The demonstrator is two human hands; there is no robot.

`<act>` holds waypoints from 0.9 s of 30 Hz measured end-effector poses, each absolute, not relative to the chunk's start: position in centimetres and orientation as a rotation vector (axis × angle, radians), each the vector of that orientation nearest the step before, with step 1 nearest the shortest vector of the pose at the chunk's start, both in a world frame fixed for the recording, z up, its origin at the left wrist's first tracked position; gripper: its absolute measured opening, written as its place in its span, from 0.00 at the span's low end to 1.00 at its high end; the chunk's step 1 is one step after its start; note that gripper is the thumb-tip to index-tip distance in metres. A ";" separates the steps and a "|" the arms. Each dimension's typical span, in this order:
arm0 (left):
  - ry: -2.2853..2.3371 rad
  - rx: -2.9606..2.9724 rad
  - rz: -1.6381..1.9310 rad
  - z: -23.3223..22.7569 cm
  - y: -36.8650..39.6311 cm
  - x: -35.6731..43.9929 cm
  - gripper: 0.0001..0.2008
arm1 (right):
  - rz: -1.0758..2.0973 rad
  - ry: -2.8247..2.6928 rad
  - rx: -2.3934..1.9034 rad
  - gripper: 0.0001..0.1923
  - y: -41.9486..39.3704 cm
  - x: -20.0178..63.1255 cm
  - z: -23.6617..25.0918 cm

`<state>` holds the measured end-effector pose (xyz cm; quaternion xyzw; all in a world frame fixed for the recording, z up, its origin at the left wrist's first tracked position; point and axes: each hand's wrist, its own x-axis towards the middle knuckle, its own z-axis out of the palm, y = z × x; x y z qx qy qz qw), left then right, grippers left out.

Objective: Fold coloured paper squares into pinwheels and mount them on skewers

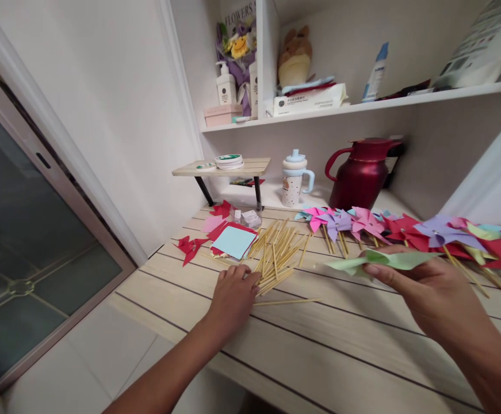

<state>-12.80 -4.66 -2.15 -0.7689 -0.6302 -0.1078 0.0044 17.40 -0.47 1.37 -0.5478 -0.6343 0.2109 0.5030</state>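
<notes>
A pale green paper pinwheel (383, 261) is pinched between the thumb and fingers of my right hand (431, 290), held above the table at the right. My left hand (234, 294) rests at the near left edge of a loose pile of thin wooden sticks (278, 250), its fingers curled down against the stick ends. What lies under those fingertips is hidden. One stick (289, 302) lies apart from the pile, to the right of my left wrist. Beyond my left hand sits a stack of square paper sheets (234, 241), light blue on top, with red beneath.
Red folded paper (190, 248) and small clear packets (251, 218) lie around the stack. Finished pinwheels on sticks (366, 223) line the right side. Behind stand a small raised shelf (250, 167), a cup (292, 181) and a red jug (359, 175).
</notes>
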 end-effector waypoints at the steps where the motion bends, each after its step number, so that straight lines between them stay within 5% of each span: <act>1: -1.968 -2.431 -0.348 -2.1 -4.8 -12.8 0.14 | 0.551 -1.530 -1.348 0.18 -0.4 17.5 1.3; 18: -1.972 -2.356 -1.148 -3.0 -6.2 -15.5 0.09 | 0.592 -1.520 -1.285 0.18 -0.9 17.8 0.9; 27: -2.081 -2.322 -0.561 -2.3 -6.9 -16.1 0.12 | 0.588 -1.544 -1.198 0.12 -1.7 17.0 1.8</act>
